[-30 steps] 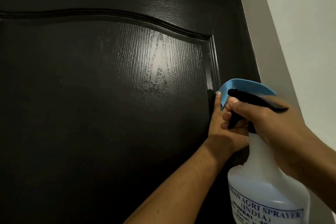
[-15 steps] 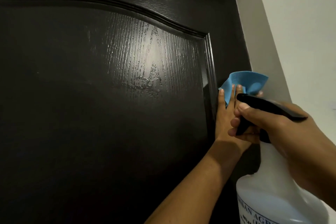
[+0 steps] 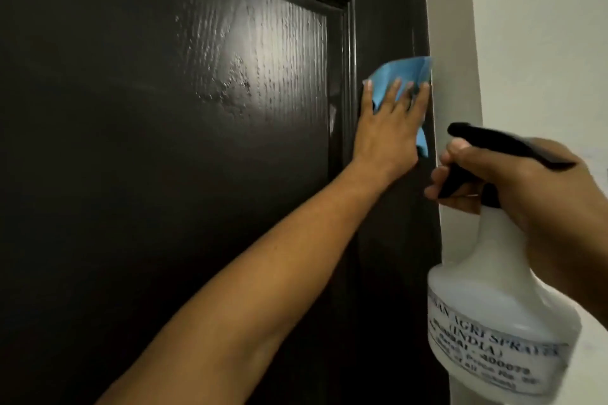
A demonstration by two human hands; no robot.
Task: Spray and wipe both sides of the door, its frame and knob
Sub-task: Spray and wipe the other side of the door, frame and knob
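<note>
A dark brown wood-grain door (image 3: 164, 174) fills most of the view, with wet streaks glinting on its raised panel. My left hand (image 3: 391, 128) lies flat with fingers spread, pressing a blue cloth (image 3: 401, 76) against the door's right stile near its edge. My right hand (image 3: 533, 194) grips the black trigger head of a translucent white spray bottle (image 3: 493, 316) at the lower right, a little way off the door's edge. The knob is out of view.
A light grey wall reveal (image 3: 450, 43) runs along the door's right edge, and a white wall (image 3: 543, 26) stands beyond it.
My left hand has slid the cloth up and to the right along the stile toward the door's edge, fingers spreading flat. The view has shifted left and down; the bottle stays in my right hand.
</note>
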